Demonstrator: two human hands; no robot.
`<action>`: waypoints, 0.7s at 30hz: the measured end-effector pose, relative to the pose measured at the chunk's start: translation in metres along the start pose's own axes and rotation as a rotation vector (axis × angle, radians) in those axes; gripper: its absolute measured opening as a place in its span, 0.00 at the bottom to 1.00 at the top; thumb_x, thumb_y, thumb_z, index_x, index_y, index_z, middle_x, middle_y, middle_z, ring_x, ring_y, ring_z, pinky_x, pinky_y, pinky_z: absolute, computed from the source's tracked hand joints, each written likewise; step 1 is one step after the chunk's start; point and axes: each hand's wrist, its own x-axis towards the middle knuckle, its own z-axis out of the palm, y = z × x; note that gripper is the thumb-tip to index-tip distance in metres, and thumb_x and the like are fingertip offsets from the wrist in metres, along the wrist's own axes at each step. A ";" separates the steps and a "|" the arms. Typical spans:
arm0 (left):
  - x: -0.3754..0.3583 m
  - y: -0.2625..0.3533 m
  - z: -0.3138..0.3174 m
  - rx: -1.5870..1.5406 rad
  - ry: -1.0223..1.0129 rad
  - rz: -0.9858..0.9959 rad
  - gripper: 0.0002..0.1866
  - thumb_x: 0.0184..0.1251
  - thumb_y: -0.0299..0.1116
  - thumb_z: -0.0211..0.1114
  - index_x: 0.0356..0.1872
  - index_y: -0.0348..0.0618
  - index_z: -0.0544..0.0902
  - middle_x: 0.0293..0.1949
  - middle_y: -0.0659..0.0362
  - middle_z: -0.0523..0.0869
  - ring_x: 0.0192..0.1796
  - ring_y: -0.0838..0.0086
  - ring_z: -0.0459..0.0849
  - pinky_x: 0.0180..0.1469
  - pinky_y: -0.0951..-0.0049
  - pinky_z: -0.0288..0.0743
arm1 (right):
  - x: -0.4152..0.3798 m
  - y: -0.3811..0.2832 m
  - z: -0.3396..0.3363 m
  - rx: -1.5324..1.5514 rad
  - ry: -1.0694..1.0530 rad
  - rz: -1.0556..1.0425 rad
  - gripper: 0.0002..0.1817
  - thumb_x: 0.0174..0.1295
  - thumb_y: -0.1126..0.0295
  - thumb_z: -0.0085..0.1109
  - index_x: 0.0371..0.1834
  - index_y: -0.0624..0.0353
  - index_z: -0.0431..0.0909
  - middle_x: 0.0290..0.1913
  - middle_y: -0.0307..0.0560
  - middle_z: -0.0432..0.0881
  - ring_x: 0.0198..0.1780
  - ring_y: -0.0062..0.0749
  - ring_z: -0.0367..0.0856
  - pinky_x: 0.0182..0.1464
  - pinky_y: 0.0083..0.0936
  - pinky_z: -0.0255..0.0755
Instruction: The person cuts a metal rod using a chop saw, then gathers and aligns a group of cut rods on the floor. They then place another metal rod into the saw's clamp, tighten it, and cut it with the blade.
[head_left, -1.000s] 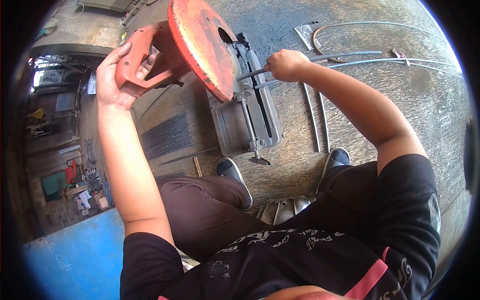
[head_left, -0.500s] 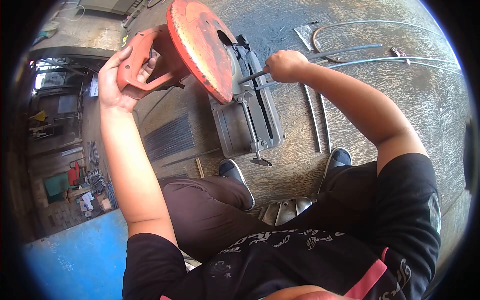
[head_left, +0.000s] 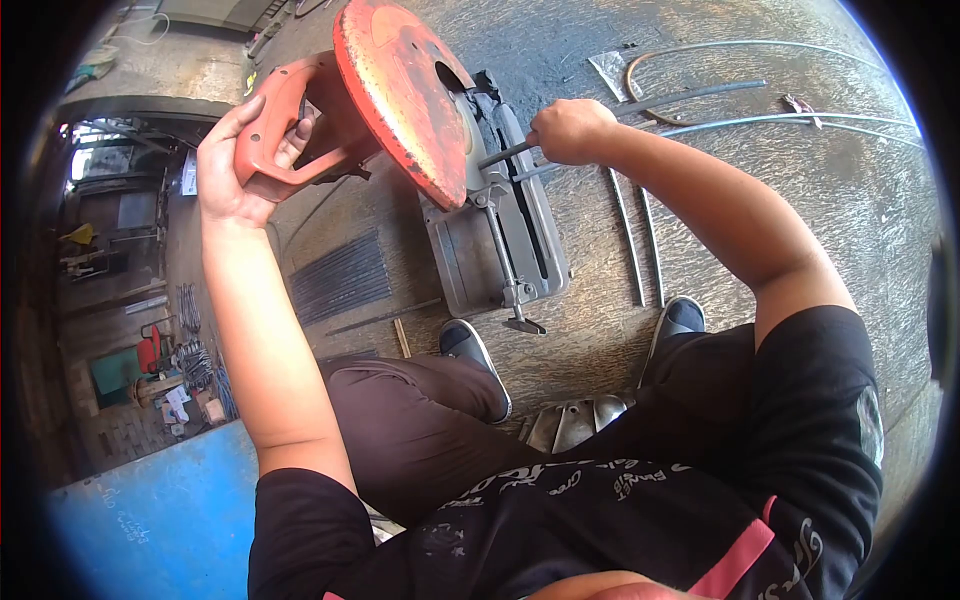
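The floor (head_left: 590,330) bears the saw (head_left: 410,110), rods (head_left: 340,277) to its left, two bars (head_left: 626,238) right, a strip (head_left: 401,338) near left.

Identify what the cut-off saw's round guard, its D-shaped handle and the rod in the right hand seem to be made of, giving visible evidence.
Round guard: probably painted metal; the orange-red coat is worn, with dark patches and a chipped rim.
D-shaped handle: likely moulded plastic; smooth, rounded, evenly coloured.
Rod: apparently bare steel, dull grey; solid or hollow, I cannot tell.
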 end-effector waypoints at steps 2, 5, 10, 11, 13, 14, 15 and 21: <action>-0.001 0.000 0.001 -0.016 -0.005 -0.002 0.26 0.69 0.33 0.54 0.63 0.24 0.64 0.54 0.39 0.77 0.52 0.54 0.81 0.58 0.61 0.78 | -0.001 -0.001 -0.003 0.008 -0.005 0.010 0.19 0.69 0.55 0.46 0.45 0.54 0.84 0.43 0.51 0.85 0.48 0.45 0.84 0.51 0.39 0.76; -0.002 0.000 0.004 0.009 0.047 -0.009 0.27 0.69 0.33 0.54 0.63 0.24 0.64 0.54 0.39 0.77 0.52 0.54 0.81 0.58 0.61 0.78 | -0.002 -0.001 -0.004 -0.002 -0.003 0.010 0.19 0.69 0.55 0.46 0.44 0.54 0.84 0.43 0.51 0.85 0.47 0.45 0.84 0.51 0.39 0.76; 0.000 -0.001 0.003 -0.011 0.026 0.008 0.27 0.70 0.33 0.54 0.63 0.24 0.64 0.54 0.39 0.76 0.51 0.55 0.81 0.58 0.61 0.77 | -0.005 -0.002 -0.007 -0.015 0.011 -0.008 0.18 0.69 0.56 0.46 0.44 0.54 0.83 0.42 0.50 0.85 0.47 0.45 0.84 0.50 0.39 0.77; 0.000 0.000 0.002 -0.013 0.026 0.008 0.27 0.70 0.33 0.54 0.63 0.24 0.64 0.54 0.39 0.76 0.51 0.55 0.81 0.58 0.61 0.77 | -0.007 -0.003 -0.008 -0.017 0.016 -0.009 0.18 0.69 0.56 0.47 0.44 0.54 0.84 0.42 0.50 0.85 0.47 0.45 0.84 0.50 0.39 0.77; 0.001 0.000 0.001 0.031 0.039 0.018 0.26 0.70 0.33 0.53 0.63 0.24 0.64 0.54 0.39 0.77 0.51 0.55 0.81 0.58 0.61 0.76 | -0.006 -0.002 -0.008 -0.019 0.026 -0.016 0.18 0.69 0.56 0.47 0.44 0.53 0.84 0.42 0.50 0.85 0.46 0.45 0.84 0.50 0.39 0.77; 0.001 0.000 0.000 0.030 0.040 0.018 0.26 0.70 0.33 0.53 0.63 0.24 0.64 0.54 0.39 0.77 0.51 0.55 0.81 0.58 0.61 0.76 | -0.006 -0.002 -0.008 -0.020 0.037 -0.022 0.17 0.69 0.56 0.47 0.44 0.53 0.84 0.42 0.50 0.85 0.46 0.45 0.84 0.50 0.39 0.77; 0.000 0.000 0.000 0.025 0.017 0.015 0.26 0.70 0.33 0.53 0.63 0.24 0.64 0.54 0.39 0.77 0.51 0.55 0.81 0.58 0.61 0.76 | -0.006 -0.002 -0.009 -0.020 0.037 -0.021 0.17 0.69 0.56 0.47 0.44 0.53 0.84 0.42 0.50 0.85 0.46 0.45 0.84 0.50 0.39 0.77; 0.000 0.000 0.002 0.027 0.031 0.013 0.26 0.70 0.34 0.53 0.63 0.24 0.64 0.53 0.39 0.77 0.51 0.55 0.81 0.58 0.61 0.76 | -0.009 -0.003 -0.011 -0.011 0.021 -0.011 0.17 0.69 0.57 0.47 0.45 0.52 0.83 0.42 0.50 0.85 0.47 0.45 0.84 0.50 0.39 0.77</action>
